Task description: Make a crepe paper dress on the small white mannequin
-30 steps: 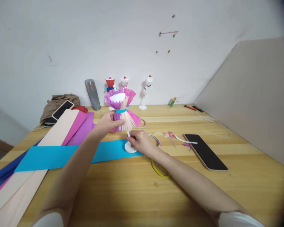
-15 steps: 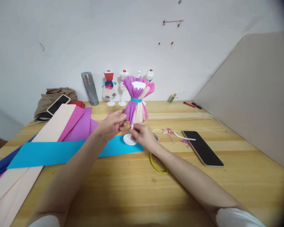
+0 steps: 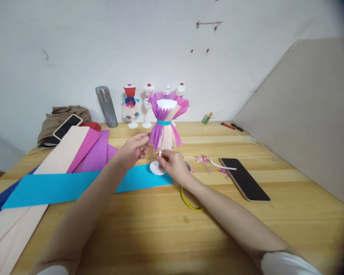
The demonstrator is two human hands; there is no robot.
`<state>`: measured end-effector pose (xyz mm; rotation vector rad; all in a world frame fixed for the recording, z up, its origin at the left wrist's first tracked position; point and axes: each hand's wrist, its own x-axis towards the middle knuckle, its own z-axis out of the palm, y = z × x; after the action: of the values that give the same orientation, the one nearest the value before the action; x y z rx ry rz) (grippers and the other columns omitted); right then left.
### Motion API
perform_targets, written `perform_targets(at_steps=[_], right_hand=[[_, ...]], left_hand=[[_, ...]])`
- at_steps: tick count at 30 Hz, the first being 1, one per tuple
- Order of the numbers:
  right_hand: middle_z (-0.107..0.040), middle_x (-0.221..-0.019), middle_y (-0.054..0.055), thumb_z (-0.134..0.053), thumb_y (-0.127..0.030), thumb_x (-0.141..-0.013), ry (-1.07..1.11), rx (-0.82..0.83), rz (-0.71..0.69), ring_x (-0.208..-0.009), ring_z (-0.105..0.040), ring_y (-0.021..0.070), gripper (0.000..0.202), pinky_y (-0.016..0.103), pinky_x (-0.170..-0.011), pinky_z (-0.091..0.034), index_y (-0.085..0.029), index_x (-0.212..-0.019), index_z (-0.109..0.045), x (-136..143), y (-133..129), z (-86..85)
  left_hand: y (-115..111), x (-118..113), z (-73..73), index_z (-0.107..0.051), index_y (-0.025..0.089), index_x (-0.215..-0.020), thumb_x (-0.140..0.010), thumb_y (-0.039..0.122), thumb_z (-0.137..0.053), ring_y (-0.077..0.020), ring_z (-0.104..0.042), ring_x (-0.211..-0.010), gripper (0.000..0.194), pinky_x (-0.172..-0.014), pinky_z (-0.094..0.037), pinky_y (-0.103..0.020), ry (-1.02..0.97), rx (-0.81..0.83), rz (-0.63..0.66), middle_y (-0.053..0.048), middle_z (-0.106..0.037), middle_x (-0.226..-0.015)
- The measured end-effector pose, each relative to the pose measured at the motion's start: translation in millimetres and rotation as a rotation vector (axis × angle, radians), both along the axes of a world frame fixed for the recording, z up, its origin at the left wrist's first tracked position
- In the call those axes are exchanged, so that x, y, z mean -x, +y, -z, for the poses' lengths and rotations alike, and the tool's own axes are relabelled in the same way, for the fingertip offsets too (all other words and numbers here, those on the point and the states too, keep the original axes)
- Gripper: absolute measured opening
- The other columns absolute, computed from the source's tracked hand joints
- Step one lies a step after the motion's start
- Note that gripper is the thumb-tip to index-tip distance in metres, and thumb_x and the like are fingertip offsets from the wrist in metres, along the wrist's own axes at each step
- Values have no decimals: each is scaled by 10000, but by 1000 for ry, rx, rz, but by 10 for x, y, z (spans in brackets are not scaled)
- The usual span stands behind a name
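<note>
A small white dress-form mannequin [image 3: 166, 104] stands upright at the middle, on a round white base [image 3: 157, 168]. It wears a pleated crepe paper dress [image 3: 166, 138] in purple, pink and pale peach, cinched by a turquoise waistband [image 3: 164, 123]. My right hand [image 3: 173, 164] is closed around the thin white pole under the skirt, its fingers partly hiding it. At the skirt's left hem is my left hand [image 3: 136, 149], thumb and forefinger closed on the purple edge, the other fingers curled. The base rests on a turquoise paper strip [image 3: 143, 181].
Paper sheets in peach [image 3: 71, 147] and purple [image 3: 99, 152] lie at left. Behind stand a thermos [image 3: 107, 109] and several small mannequins [image 3: 130, 103]. A yellow tape roll [image 3: 190, 202], paper scraps [image 3: 203, 158] and a phone [image 3: 246, 181] are at right.
The dress form has turned slightly, bringing the peach pleats more to the front, and the pink ruffle spreads further right. My right hand stays on the pole; my left remains by the hem.
</note>
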<state>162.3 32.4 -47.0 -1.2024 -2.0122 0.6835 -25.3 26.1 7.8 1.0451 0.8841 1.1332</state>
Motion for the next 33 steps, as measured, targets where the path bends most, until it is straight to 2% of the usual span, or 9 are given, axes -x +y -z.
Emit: perform_targets(at_steps=[2, 4, 6, 8, 13, 17, 23, 29, 33], right_hand=[[-622, -583, 9, -577, -215, -912, -9, -8, 4, -580, -542, 145, 343, 267, -612, -355, -222, -593, -454, 4, 0, 6], [-625, -591, 10, -580, -195, -906, -21, -14, -4, -586, -543, 147, 334, 268, -615, -351, -218, -593, -464, 11, -8, 16], [-628, -600, 11, -584, -189, -904, -35, -18, -24, -586, -538, 146, 329, 267, -610, -342, -215, -595, -474, 24, -27, 32], [-631, -608, 12, -595, -199, -906, -49, -18, -53, -586, -530, 143, 333, 265, -602, -333, -213, -595, -475, 45, -59, 49], [-620, -599, 10, -607, -222, -916, -85, -6, -129, -589, -524, 139, 363, 263, -596, -322, -213, -583, -462, 101, -158, 66], [-626, -607, 8, -592, -210, -930, -111, 26, -166, -569, -512, 130, 363, 265, -597, -315, -207, -590, -465, 109, -189, 33], [-607, -607, 0, -598, -183, -920, -131, -3, -161, -559, -494, 126, 357, 269, -601, -301, -207, -593, -456, 72, -167, -11], [-626, -599, 2, -613, -169, -912, -134, 7, -170, -556, -513, 122, 335, 256, -588, -304, -200, -601, -492, 92, -160, 78], [-616, -571, -4, -619, -157, -907, -126, -10, -167, -539, -505, 118, 344, 250, -574, -298, -200, -593, -485, 91, -136, 96]], left_hand=[[17, 13, 25, -704, 177, -1158, -726, 604, -812, -104, -560, -664, 617, -513, -387, -213, 83, -49, -71, -47, -657, -933], [20, 7, 27, -661, 186, -1272, -746, 650, -779, -184, -658, -922, 711, -704, -504, -265, 162, -156, -136, -104, -689, -1152], [7, -21, 1, -610, 179, -1341, -716, 652, -805, -281, -604, -1241, 807, -953, -506, -347, 206, -283, -150, -150, -635, -1368], [-16, -60, -43, -601, 171, -1335, -668, 633, -844, -338, -512, -1385, 847, -1074, -454, -399, 218, -374, -135, -168, -596, -1447], [-67, -68, -134, -689, 142, -1098, -651, 529, -865, -340, -675, -1128, 617, -924, -542, -420, 234, -334, -131, -126, -753, -1097], [-109, 22, -221, -723, 152, -909, -606, 448, -901, -303, -719, -902, 459, -770, -578, -404, 322, -230, -167, -75, -752, -842], [-161, 100, -365, -727, 156, -815, -500, 397, -961, -293, -725, -850, 461, -752, -606, -412, 382, -184, -154, -57, -750, -781], [-117, 119, -307, -704, 156, -730, -595, 408, -890, -241, -686, -687, 341, -586, -566, -347, 537, -155, -173, -35, -677, -651], [-114, 171, -336, -698, 149, -719, -573, 422, -873, -218, -673, -714, 356, -613, -548, -316, 598, -147, -159, -24, -688, -690]])
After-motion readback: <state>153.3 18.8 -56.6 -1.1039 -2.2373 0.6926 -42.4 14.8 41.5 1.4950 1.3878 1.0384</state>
